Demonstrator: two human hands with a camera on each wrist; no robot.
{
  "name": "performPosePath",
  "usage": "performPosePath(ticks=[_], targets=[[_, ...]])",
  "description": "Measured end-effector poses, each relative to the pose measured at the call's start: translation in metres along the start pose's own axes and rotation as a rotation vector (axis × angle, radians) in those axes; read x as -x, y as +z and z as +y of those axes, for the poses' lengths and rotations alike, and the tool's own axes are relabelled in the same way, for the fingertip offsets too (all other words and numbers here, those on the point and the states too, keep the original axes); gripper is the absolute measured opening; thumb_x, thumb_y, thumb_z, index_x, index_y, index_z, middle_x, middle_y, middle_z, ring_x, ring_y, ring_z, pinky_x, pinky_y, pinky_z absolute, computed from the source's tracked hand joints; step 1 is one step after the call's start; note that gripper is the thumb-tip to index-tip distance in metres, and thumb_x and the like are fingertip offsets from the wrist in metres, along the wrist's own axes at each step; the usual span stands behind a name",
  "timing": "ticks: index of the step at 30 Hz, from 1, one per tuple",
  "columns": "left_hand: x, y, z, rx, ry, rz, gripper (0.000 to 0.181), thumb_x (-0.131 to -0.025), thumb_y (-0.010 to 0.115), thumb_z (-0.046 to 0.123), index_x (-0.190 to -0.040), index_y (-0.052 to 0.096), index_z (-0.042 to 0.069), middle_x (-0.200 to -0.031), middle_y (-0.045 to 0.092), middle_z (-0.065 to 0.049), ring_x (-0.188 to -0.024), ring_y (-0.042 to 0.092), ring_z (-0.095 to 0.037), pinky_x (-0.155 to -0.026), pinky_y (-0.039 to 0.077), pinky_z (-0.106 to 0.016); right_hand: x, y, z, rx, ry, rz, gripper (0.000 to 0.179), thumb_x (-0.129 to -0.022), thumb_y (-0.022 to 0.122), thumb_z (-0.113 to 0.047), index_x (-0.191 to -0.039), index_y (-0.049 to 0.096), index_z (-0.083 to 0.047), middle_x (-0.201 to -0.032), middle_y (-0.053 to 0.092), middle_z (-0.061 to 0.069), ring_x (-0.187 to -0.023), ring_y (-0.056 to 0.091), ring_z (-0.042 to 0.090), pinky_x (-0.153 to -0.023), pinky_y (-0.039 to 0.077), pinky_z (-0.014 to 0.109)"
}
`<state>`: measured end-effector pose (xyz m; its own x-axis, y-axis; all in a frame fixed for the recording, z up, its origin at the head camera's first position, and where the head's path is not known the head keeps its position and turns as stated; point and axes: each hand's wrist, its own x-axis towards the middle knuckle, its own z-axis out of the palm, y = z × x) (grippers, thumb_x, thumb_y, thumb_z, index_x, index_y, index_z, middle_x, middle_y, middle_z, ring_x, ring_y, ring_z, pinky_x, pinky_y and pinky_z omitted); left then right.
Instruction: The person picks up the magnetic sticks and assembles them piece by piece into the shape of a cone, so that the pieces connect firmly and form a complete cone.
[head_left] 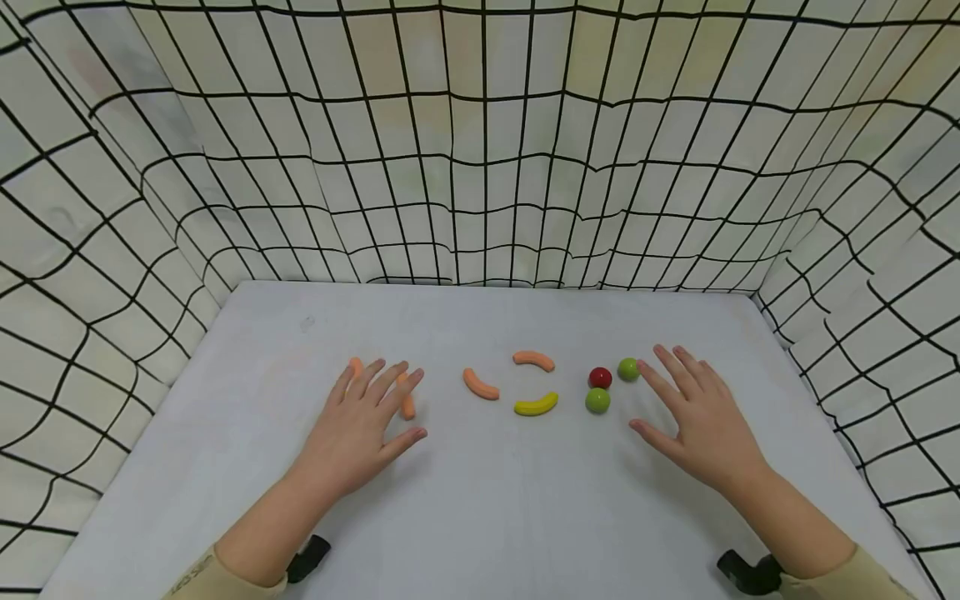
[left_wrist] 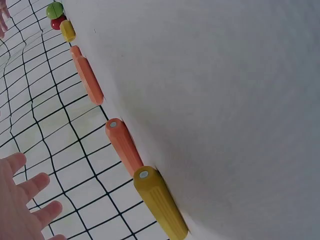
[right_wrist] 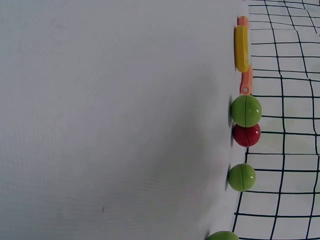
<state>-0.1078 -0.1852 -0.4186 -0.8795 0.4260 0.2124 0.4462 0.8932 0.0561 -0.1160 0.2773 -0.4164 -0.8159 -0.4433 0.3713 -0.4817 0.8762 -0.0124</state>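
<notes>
2 orange pieces point(head_left: 407, 407) lie by the outspread left hand point(head_left: 356, 437), 1 green ball point(head_left: 627, 369) by the likewise outspread right hand point(head_left: 703, 427).

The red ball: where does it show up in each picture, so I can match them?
Head: red ball right of center.
Left wrist: red ball near the top-left corner, partly hidden.
Right wrist: red ball toward the right edge, partly hidden.
Shared landmark: a green ball right beside it.
</notes>
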Motion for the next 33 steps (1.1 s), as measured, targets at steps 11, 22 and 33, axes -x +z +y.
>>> performPosePath(ticks=[11,22,33], targets=[[0.0,0.002,0.005,0.156,-0.037,-0.025,0.073,-0.095,0.055,0.059,-0.153,0.037,0.019,-0.151,0.042,-0.009,-0.137,0.039,-0.028,-0.109,0.034,-0.049,0.0,0.01,-0.001,-0.071,-0.02,0.009,0.073,-0.093,0.052,-0.065,-0.148,0.048,-0.018,-0.149,0.045,0.013,-0.134,0.043,0.036,-0.099,0.041,0.06],[-0.007,0.006,0.009,0.24,-0.115,-0.024,0.07,-0.094,0.062,0.052,-0.15,0.042,0.017,-0.143,0.05,-0.012,-0.135,0.043,-0.032,-0.108,0.038,-0.049,-0.002,0.013,-0.007,-0.09,0.002,-0.023,0.068,-0.087,0.071,-0.047,-0.146,0.049,-0.022,-0.142,0.053,0.01,-0.126,0.052,0.033,-0.096,0.046,0.056],[-0.04,0.011,0.03,0.384,-0.318,-0.14,0.06,-0.094,0.066,0.045,-0.145,0.048,0.017,-0.119,0.066,-0.003,-0.081,0.062,-0.016,-0.064,0.05,-0.032,-0.01,0.018,-0.012,-0.108,0.078,-0.143,0.064,-0.084,0.077,-0.043,-0.14,0.057,-0.019,-0.132,0.06,0.011,-0.118,0.058,0.033,-0.087,0.052,0.053]])
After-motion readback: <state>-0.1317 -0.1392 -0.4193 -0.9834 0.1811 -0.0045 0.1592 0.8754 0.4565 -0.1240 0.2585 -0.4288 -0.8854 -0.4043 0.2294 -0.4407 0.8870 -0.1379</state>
